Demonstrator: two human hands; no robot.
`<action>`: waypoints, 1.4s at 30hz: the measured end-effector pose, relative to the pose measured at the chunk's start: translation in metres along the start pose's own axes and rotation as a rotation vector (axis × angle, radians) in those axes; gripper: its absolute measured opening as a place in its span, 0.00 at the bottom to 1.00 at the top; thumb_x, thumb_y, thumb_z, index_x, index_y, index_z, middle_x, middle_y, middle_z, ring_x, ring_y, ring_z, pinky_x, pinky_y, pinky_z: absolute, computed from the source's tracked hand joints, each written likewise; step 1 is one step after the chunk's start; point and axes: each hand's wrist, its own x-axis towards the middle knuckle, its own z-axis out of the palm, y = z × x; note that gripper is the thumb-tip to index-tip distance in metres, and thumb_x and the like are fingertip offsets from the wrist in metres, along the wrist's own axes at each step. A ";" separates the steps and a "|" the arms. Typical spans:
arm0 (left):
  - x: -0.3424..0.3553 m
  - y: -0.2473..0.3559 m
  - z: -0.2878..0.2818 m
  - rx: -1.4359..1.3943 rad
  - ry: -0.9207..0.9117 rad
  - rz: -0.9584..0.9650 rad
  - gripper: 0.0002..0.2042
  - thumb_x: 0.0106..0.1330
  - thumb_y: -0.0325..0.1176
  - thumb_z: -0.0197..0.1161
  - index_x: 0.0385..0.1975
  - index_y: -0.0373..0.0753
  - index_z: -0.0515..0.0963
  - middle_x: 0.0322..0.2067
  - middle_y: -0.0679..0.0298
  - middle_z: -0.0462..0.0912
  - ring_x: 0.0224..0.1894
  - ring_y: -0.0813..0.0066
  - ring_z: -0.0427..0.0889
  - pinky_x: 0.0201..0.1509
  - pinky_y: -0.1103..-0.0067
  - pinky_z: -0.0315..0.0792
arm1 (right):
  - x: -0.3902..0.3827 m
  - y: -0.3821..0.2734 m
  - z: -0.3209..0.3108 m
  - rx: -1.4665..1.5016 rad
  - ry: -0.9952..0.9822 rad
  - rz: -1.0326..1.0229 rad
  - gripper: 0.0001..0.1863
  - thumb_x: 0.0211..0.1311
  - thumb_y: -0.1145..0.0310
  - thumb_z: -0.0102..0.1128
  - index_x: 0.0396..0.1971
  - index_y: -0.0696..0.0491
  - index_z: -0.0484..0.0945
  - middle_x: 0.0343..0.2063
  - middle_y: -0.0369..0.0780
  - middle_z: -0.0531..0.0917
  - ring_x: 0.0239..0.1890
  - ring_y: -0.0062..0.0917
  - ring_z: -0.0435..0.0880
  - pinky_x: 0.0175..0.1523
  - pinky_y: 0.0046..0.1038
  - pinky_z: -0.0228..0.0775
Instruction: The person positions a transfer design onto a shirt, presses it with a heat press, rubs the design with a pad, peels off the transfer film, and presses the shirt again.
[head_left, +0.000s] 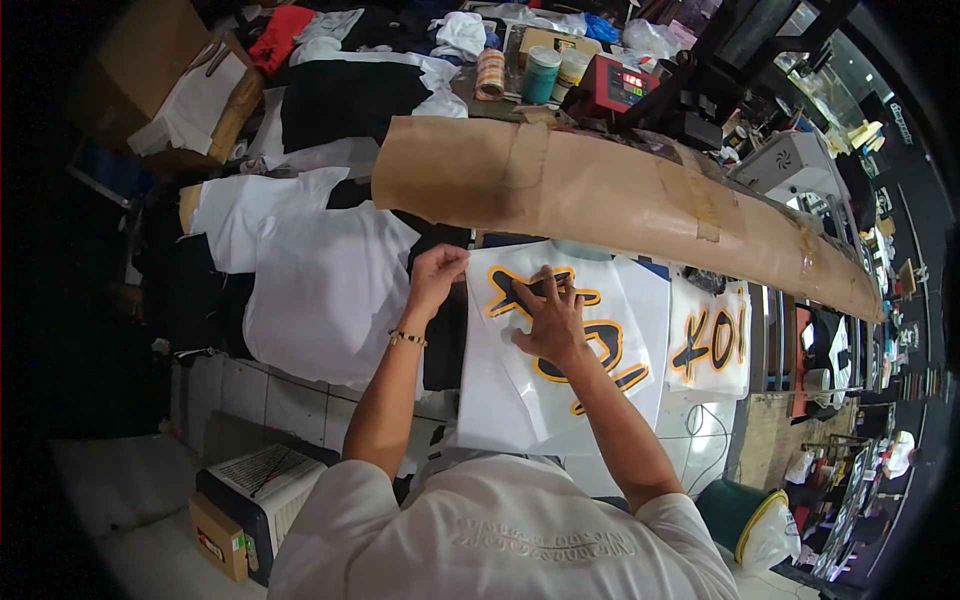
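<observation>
A clear transfer film (600, 350) with bold black lettering edged in orange lies over a white garment (490, 400) in front of me. My left hand (438, 275) is closed at the film's far left corner, thumb and fingertips pinched together. My right hand (553, 318) rests on the print with its fingers spread, palm down, and covers part of the lettering. Another printed sheet (708, 338) with similar black and orange lettering lies just to the right. A long brown paper-covered panel (620, 190) stretches across beyond my hands, patched with tape.
White shirts (325, 275) are piled at the left, with a black cloth (350, 102) farther back. Jars, including a teal one (541, 75), stand near a red control box (612, 88) with a lit display. A dark green bin (728, 515) stands at lower right.
</observation>
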 end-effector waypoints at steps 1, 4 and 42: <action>0.000 0.000 0.002 0.033 -0.003 -0.009 0.10 0.68 0.26 0.68 0.48 0.39 0.81 0.37 0.68 0.85 0.39 0.81 0.84 0.43 0.80 0.81 | -0.001 0.000 0.001 -0.022 0.002 0.017 0.48 0.44 0.45 0.72 0.71 0.31 0.67 0.75 0.51 0.56 0.72 0.66 0.54 0.67 0.65 0.57; -0.001 0.001 0.005 0.074 -0.005 0.005 0.12 0.66 0.25 0.69 0.48 0.35 0.81 0.37 0.65 0.86 0.39 0.80 0.84 0.44 0.80 0.81 | -0.004 0.002 0.007 -0.006 0.036 0.005 0.48 0.47 0.40 0.70 0.73 0.29 0.66 0.77 0.51 0.53 0.74 0.65 0.51 0.68 0.66 0.52; -0.018 -0.007 0.023 0.156 0.118 0.035 0.14 0.59 0.28 0.77 0.34 0.42 0.74 0.28 0.73 0.80 0.29 0.86 0.77 0.32 0.85 0.71 | -0.013 0.015 0.029 0.095 0.149 -0.011 0.48 0.53 0.30 0.61 0.75 0.24 0.59 0.79 0.48 0.45 0.77 0.66 0.37 0.69 0.79 0.32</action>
